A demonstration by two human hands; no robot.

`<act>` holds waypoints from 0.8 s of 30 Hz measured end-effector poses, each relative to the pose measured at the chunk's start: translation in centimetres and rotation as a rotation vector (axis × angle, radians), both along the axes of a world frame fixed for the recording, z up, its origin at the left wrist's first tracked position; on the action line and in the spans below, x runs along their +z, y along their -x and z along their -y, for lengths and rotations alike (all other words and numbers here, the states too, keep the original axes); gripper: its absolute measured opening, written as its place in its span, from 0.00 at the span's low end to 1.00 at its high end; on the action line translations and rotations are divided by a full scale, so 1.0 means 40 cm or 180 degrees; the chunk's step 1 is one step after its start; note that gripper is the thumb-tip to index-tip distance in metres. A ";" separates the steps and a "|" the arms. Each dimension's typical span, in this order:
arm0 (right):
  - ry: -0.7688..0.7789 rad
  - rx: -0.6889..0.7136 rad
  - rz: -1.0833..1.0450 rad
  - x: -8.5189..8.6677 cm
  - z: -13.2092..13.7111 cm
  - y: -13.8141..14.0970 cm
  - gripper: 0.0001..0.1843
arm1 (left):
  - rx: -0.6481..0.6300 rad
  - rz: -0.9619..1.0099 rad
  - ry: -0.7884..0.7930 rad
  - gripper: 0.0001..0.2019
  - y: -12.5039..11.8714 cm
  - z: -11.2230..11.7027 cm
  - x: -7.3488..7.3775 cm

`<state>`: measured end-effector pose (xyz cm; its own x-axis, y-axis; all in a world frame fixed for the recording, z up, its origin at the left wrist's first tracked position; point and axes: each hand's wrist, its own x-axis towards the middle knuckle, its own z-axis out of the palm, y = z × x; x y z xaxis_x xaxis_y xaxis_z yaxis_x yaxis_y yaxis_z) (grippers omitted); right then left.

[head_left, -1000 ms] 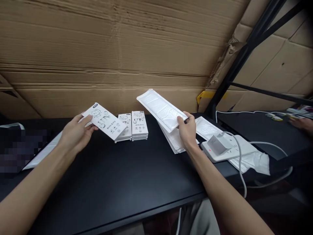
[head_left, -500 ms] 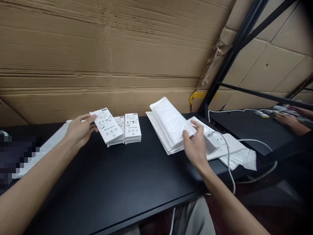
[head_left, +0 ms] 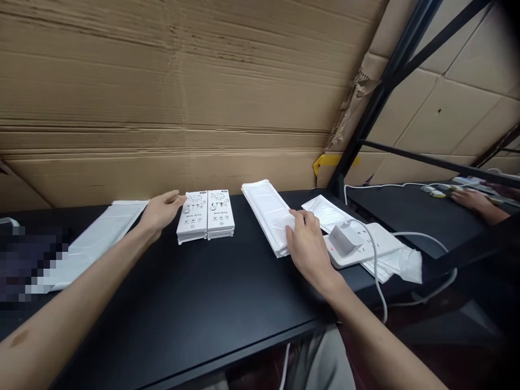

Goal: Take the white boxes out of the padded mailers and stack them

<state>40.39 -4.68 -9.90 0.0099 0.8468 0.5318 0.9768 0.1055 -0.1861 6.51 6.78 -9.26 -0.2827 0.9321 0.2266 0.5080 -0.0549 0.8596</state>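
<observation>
Two side-by-side stacks of flat white printed boxes stand on the black table, the left stack (head_left: pixel 192 218) and the right stack (head_left: pixel 220 215). My left hand (head_left: pixel 161 212) is at the left edge of the left stack, fingers stretched out and holding nothing. Whether its fingertips touch the top box I cannot tell. Over to the right lies a pile of white padded mailer bags (head_left: pixel 265 208), roughly lined up. My right hand (head_left: pixel 309 246) rests on the pile's right edge with its fingers extended, the thumb at the near side.
Beside my right hand sits a white power strip (head_left: pixel 376 241) with a plugged-in adapter (head_left: pixel 345 238) and a looping cable. More white bags (head_left: pixel 323 212) lie around it. Another white bag (head_left: pixel 97 238) is at left. A black metal frame (head_left: pixel 385 86) divides off another person's hand (head_left: pixel 473 199).
The box my left hand held tilted now lies flat on the left stack, and that hand has let go. My right hand has lowered the lifted bag onto its pile and released its grip.
</observation>
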 end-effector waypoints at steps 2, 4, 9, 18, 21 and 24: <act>-0.0064 0.0076 0.0024 0.021 -0.014 0.018 0.22 | 0.0028 -0.0270 -0.0028 0.25 -0.007 0.044 -0.004; -0.0126 0.0189 0.0034 0.041 -0.039 0.038 0.22 | -0.0073 -0.0735 -0.0162 0.27 -0.017 0.092 -0.011; 0.0052 0.0372 0.0154 0.060 -0.134 0.086 0.24 | -0.0652 -0.1597 -0.0618 0.29 -0.027 0.183 -0.040; 0.0468 0.0405 0.0204 -0.028 -0.202 0.090 0.21 | -0.0783 -0.1964 -0.0833 0.21 -0.009 0.189 -0.070; 0.0521 0.0406 0.0085 -0.035 -0.204 0.082 0.22 | -0.0783 -0.1948 -0.0838 0.21 -0.009 0.185 -0.069; 0.0530 0.0437 -0.0024 -0.035 -0.206 0.079 0.22 | -0.0779 -0.1964 -0.0879 0.21 -0.008 0.184 -0.067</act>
<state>37.24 3.57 -11.31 -0.1081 0.9166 0.3849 0.9540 0.2046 -0.2193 6.83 -0.57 -11.95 0.1827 0.8380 0.5142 0.8420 -0.4034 0.3582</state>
